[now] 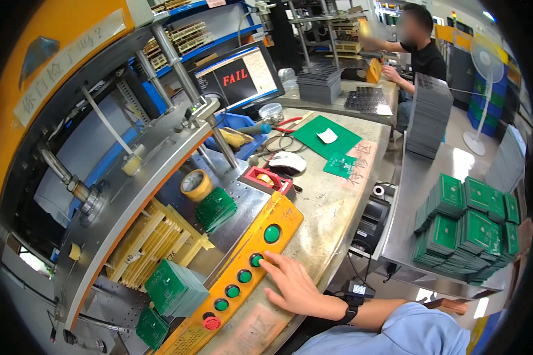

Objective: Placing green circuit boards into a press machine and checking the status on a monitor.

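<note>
My right hand (pixel 293 287) reaches in from the lower right, palm down, with a dark watch (pixel 352 309) on the wrist. Its fingers are apart and hold nothing. One fingertip rests on a green push button (pixel 256 260), part of a row on the yellow control panel (pixel 287 216). A red button (pixel 211 321) sits at the panel's near end. Beside the panel are a tall stack of green circuit boards (pixel 172 290), a smaller stack of green boards (pixel 215 210) and a yellowish test fixture (pixel 154 242) under the raised press plate (pixel 154 160). My left hand is out of view.
A monitor (pixel 240 80) with large red lettering stands behind a white mouse (pixel 287 162) and a red tape dispenser (pixel 269 180). Green board stacks (pixel 468 222) and a tall grey stack (pixel 426 118) occupy the right-hand table. Another person (pixel 426 59) works at the back.
</note>
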